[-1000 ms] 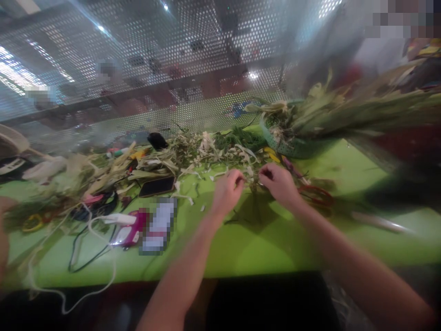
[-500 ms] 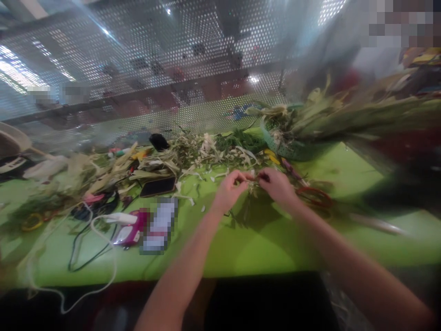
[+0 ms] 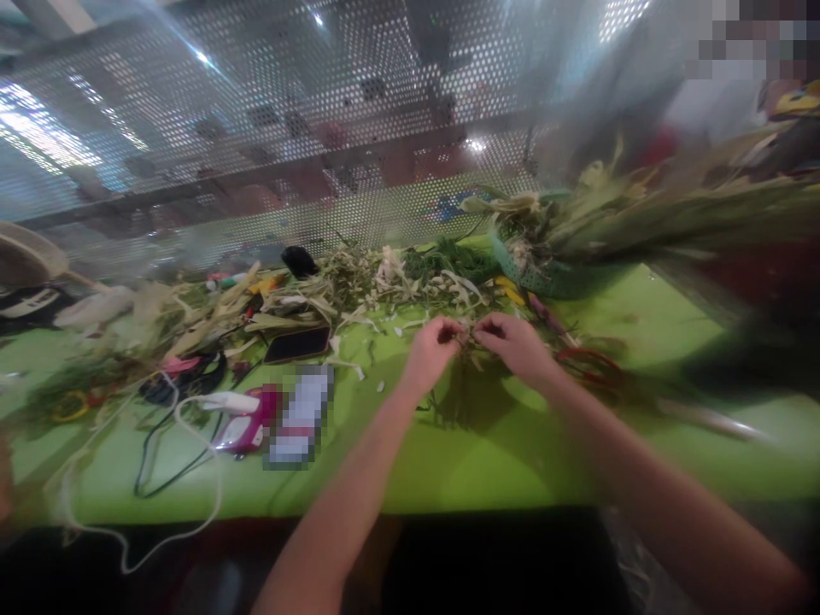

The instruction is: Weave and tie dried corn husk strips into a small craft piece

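Over the green table (image 3: 448, 470), my left hand (image 3: 436, 348) is closed in a pinch on a small bundle of dry plant strips (image 3: 466, 348). My right hand (image 3: 512, 342) pinches the same bundle from the other side, its fingertips close to those of my left hand. Thin strips hang below the fingers, and their fine detail is blurred. Behind both hands lies a heap of pale husk scraps and green fibres (image 3: 390, 278). Red-handled scissors (image 3: 589, 363) rest to the right of my right hand.
A dark phone (image 3: 297, 345), a magenta device (image 3: 253, 420) with a white cable and a blurred-out rectangle (image 3: 300, 417) lie left. A green basket (image 3: 531, 265) holds husks at the back right. Behind stands a perforated metal screen (image 3: 320, 154). A stick (image 3: 711, 420) lies right.
The fingertips of my right hand have moved slightly left, closer to my left hand. The whole view has shifted a little, with the table items appearing slightly further right.
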Demonstrator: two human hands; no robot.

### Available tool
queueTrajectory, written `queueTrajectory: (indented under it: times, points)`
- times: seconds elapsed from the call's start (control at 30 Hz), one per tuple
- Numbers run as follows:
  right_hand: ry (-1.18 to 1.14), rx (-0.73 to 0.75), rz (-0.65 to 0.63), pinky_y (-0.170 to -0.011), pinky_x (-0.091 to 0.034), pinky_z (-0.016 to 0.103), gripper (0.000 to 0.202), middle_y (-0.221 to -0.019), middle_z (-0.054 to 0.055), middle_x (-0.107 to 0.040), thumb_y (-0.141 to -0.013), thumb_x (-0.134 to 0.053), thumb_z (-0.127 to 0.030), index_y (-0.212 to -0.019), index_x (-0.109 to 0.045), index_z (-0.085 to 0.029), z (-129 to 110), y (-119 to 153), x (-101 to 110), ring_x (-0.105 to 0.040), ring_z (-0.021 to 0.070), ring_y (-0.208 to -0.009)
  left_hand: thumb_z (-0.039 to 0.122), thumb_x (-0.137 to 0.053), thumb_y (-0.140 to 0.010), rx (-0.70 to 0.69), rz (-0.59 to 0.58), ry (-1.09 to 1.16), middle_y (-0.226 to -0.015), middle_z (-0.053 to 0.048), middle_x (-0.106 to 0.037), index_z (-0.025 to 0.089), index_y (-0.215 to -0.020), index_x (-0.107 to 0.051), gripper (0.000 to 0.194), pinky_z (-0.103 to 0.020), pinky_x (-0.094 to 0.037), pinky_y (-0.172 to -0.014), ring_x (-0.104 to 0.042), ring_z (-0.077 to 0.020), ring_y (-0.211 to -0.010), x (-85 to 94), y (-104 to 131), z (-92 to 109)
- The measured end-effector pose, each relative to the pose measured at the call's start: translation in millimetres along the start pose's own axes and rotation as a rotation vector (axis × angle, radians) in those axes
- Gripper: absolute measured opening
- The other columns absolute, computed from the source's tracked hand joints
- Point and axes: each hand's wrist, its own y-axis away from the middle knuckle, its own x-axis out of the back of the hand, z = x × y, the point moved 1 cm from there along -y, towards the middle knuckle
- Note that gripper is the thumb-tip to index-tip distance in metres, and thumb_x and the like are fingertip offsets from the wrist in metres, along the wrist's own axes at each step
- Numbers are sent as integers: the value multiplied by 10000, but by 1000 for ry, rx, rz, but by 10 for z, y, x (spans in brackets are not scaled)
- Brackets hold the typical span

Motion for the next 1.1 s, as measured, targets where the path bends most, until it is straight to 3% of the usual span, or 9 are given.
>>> queueTrajectory:
  times: [0.2,0.47,0.87,1.1]
  points:
    - [-79,-68,-45,-435,-340,221,129,-623,-35,-543,-796,-588,-318,-760,-584,-194,-36,16,-11,-445,86,-445,160,-712,-744,-7,45,4,-751,14,-574,164,-796,-520,199,-251,-455,-691,-547,-105,-697,-21,7,47]
    - [-55,-74,-40,-483,-359,236,149,-671,-20,-569,-791,-597,-335,-780,-609,-188,-14,7,-2,-457,99,-512,136,-663,-774,-28,-6,-63,-812,-23,-664,154,-834,-637,68,-281,-485,-767,-603,-132,-772,-14,42,102]
    - [91,70,-9,-604,-372,262,128,-698,0,-631,-813,-603,-297,-761,-649,-189,17,5,-5,-527,141,-643,140,-651,-738,21,-11,-232,-789,-21,-697,150,-860,-693,130,-254,-456,-687,-588,-122,-701,-33,70,103]
    - [168,169,26,-637,-392,259,127,-777,9,-666,-841,-610,-312,-838,-654,-193,-72,68,11,-559,143,-677,138,-675,-718,33,26,-128,-768,-24,-695,136,-823,-688,106,-254,-465,-688,-601,-126,-702,-51,57,130]
